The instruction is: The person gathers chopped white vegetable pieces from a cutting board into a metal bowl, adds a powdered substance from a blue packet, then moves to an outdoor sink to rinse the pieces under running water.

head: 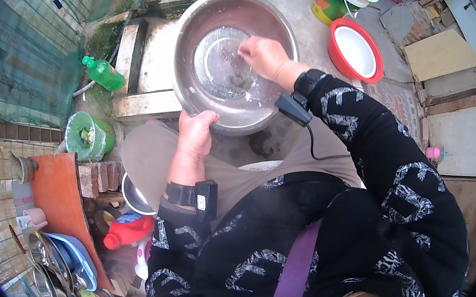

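Note:
A wide stainless steel basin [192,78], wet inside with white flecks and some liquid at the bottom, stands before me above my knees. My left hand [195,131] grips its near left rim, thumb lying over the edge. Over the basin's right side reaches my right hand [265,57], its fingers drawn together and pointing inward. Something whitish shows at the fingertips, too small and blurred to name. Both wrists wear black strapped devices, and a cable runs from the right one.
Left of the basin are a green pump bottle [104,73] and a green bin [103,132] with a plastic liner. A red basin [336,56] holding a white one is on the right, near a bucket [327,4] topped with bowls. A red detergent jug [129,229] lies beside my left forearm.

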The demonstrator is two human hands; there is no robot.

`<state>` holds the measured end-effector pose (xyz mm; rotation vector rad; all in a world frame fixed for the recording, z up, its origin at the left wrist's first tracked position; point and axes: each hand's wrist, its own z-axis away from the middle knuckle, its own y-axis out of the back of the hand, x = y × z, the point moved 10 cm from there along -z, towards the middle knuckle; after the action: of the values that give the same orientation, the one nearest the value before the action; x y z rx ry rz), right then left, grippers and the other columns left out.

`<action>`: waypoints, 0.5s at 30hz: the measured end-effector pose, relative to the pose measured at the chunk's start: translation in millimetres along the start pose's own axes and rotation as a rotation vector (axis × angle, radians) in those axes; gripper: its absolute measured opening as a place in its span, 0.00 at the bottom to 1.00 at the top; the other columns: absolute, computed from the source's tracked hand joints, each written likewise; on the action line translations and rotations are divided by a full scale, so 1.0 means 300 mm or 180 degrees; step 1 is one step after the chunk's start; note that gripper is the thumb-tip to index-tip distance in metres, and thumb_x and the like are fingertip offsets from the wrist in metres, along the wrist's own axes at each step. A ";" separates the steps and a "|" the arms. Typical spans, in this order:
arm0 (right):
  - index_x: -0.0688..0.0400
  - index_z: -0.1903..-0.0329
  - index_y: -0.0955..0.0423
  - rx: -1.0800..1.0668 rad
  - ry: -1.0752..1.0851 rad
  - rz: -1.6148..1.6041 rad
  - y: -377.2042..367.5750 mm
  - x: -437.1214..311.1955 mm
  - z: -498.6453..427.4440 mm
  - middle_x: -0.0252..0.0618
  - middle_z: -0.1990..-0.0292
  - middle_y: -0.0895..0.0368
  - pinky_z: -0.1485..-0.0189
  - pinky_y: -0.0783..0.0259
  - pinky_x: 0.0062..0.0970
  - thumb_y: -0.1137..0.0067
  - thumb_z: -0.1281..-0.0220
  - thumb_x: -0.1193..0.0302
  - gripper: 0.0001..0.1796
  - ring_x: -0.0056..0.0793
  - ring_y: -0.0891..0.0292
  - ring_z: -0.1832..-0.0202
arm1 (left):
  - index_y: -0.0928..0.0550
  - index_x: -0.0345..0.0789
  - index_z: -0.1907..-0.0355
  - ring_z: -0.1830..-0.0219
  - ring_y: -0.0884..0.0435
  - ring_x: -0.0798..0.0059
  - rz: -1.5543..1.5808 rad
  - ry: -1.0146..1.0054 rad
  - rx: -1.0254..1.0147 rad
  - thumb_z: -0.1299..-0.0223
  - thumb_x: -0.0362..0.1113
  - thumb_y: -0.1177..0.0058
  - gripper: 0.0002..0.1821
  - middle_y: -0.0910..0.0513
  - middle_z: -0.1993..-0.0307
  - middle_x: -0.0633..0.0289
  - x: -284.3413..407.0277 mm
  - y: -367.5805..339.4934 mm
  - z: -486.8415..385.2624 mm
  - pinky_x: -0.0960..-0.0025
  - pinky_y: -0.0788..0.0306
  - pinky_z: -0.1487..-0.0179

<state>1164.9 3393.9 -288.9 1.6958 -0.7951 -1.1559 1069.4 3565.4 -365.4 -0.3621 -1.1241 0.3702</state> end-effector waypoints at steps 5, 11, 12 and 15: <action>0.55 0.70 0.22 -0.1177 0.0946 0.0379 -0.162 -0.124 0.132 0.46 0.69 0.21 0.59 0.27 0.39 0.50 0.46 0.69 0.07 0.46 0.23 0.63 | 0.27 0.24 0.55 0.65 0.22 0.74 0.0184 -0.0159 -0.0015 0.60 0.19 0.49 0.22 0.21 0.67 0.59 0.020 0.001 -0.004 0.72 0.29 0.58; 0.54 0.70 0.24 0.1121 0.0663 0.0350 0.129 -0.058 -0.115 0.44 0.70 0.21 0.65 0.26 0.40 0.49 0.45 0.69 0.05 0.46 0.23 0.68 | 0.27 0.25 0.55 0.65 0.22 0.73 0.0072 0.0071 -0.0203 0.60 0.20 0.48 0.23 0.21 0.67 0.59 -0.012 -0.012 0.002 0.72 0.29 0.57; 0.54 0.70 0.24 0.0854 0.0656 0.0408 0.091 -0.070 -0.131 0.43 0.70 0.22 0.65 0.26 0.40 0.49 0.45 0.69 0.05 0.46 0.22 0.68 | 0.27 0.25 0.55 0.65 0.22 0.73 0.0058 0.0098 -0.0220 0.60 0.20 0.48 0.22 0.21 0.67 0.59 -0.013 -0.012 0.001 0.72 0.29 0.57; 0.53 0.70 0.24 0.0323 0.1171 0.0677 -0.014 -0.179 -0.065 0.42 0.70 0.22 0.65 0.25 0.39 0.50 0.47 0.70 0.05 0.43 0.22 0.67 | 0.27 0.25 0.55 0.66 0.22 0.73 0.0136 0.0108 -0.0225 0.60 0.20 0.48 0.22 0.21 0.67 0.59 -0.010 -0.012 -0.002 0.72 0.29 0.57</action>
<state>1164.0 3448.3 -271.0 1.7888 -0.7871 -0.6430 1069.2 3560.7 -366.4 -0.4536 -1.0994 0.3612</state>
